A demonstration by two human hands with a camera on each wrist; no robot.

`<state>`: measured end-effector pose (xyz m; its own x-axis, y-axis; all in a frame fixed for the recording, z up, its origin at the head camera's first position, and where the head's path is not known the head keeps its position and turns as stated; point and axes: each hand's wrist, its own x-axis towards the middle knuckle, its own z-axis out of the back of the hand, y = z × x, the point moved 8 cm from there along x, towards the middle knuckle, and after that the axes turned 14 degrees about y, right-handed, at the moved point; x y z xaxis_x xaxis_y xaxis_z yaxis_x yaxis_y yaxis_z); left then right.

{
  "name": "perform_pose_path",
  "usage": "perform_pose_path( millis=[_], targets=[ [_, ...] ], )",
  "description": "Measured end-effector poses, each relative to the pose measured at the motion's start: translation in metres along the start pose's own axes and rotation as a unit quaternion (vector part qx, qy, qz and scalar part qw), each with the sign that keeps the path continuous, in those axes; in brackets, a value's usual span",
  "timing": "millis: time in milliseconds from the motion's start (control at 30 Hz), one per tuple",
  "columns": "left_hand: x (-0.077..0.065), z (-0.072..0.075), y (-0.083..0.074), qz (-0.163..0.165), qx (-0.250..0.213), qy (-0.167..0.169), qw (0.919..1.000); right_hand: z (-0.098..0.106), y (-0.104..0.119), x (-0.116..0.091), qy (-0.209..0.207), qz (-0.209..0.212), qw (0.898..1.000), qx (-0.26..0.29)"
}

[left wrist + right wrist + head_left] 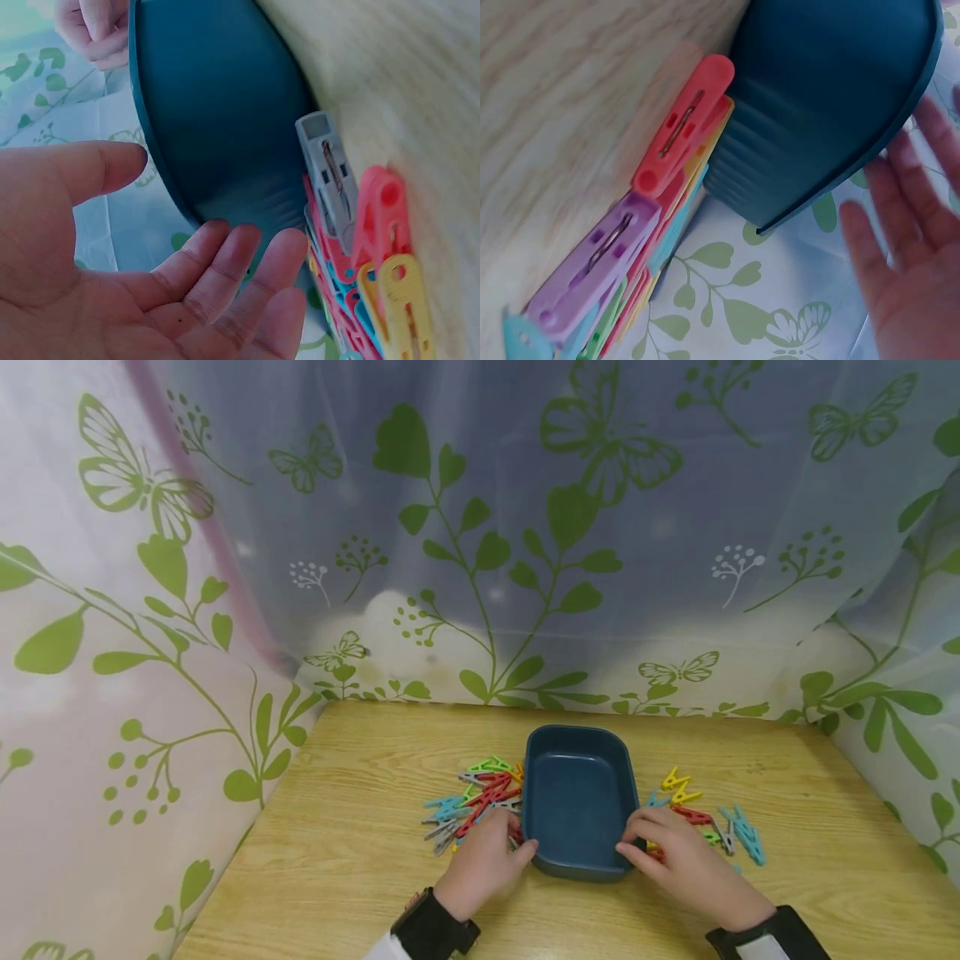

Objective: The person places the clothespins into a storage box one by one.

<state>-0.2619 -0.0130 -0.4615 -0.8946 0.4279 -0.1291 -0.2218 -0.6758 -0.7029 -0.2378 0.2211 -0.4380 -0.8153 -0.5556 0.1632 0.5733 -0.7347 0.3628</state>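
Observation:
A dark blue plastic tub [577, 810] with rounded corners stands on the wooden table; its visible floor is bare. My left hand [491, 860] is at its near left corner. In the left wrist view the fingers [232, 255] are loosely bent close to the tub wall, and the thumb stands apart from the rim. At the near right side is my right hand [682, 864]. Its fingers [900, 180] reach to the tub's rim in the right wrist view, fairly straight; the exact contact is unclear. Clothespins [483, 797] of several colours lie left of the tub, partly behind my left hand.
More clothespins [686, 814] are scattered right of the tub, with a blue one [746, 835] farthest out. A purple one [596, 262] shows near the right hand. Patterned curtains [480, 568] hang behind and beside the table [337, 860].

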Motion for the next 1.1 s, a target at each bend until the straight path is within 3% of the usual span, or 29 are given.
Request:
perform_pose_path(
  millis=[167, 367, 800, 1100],
  targets=[
    [0.011, 0.007, 0.002, 0.0, -0.021, -0.02, 0.9996, 0.012, -0.013, 0.008, -0.058, -0.079, 0.995, 0.005],
    [0.026, 0.011, 0.006, -0.003, -0.059, -0.059, 0.9965, 0.016, -0.036, 0.016, -0.072, -0.169, 0.983, 0.03],
    [0.032, 0.011, 0.005, -0.009, -0.074, -0.089, 0.9932, 0.006, -0.064, 0.034, -0.059, -0.233, 0.969, 0.064],
    [0.032, 0.014, 0.003, -0.015, -0.071, -0.103, 0.992, 0.001, -0.072, 0.038, -0.06, -0.244, 0.964, 0.081]
  ],
)
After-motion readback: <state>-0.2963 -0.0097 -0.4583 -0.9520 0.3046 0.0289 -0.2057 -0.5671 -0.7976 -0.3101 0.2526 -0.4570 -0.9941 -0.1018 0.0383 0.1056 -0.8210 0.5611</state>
